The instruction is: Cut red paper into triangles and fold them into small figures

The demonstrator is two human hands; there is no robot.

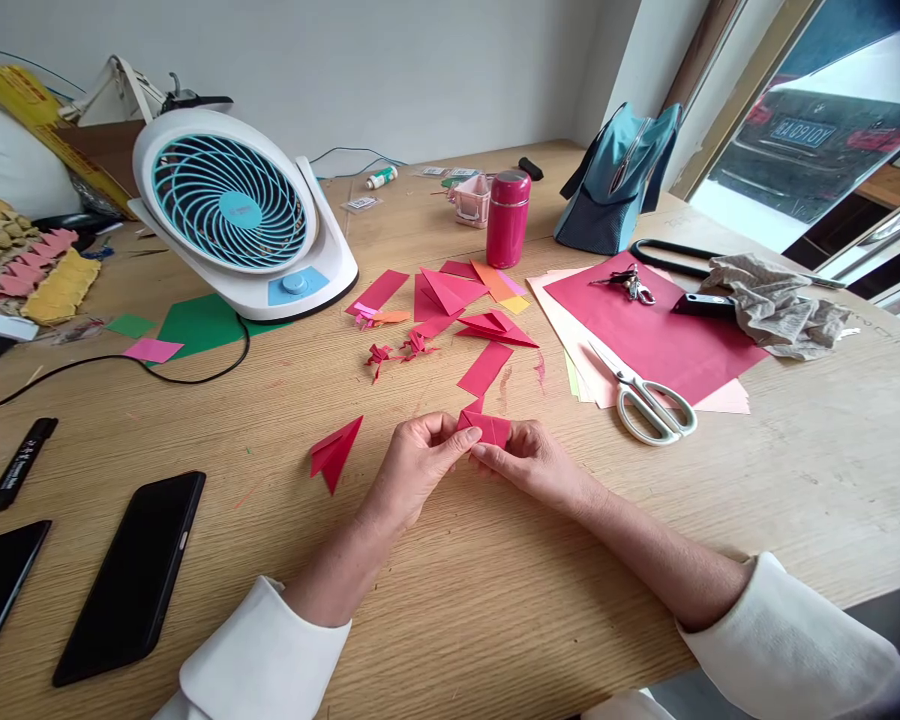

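Between my two hands is a small folded piece of red paper (495, 430), held just above the wooden table. My left hand (427, 450) pinches its left end, thumb on top. On the right end, my right hand (532, 460) grips it with the thumb along the lower edge; the fingers behind the paper are hidden. A red folded paper dart (336, 452) lies left of my left hand. Beyond my hands are a red paper strip (485, 369), a folded red paper piece (498, 328) and two small red folded figures (417, 344).
White-handled scissors (649, 405) lie by stacked paper sheets (660, 320) on the right. A fan (232, 210) stands back left, a red flask (508, 220) and blue bag (619, 185) behind. Two phones (131, 575) and a black marker (21, 465) lie left.
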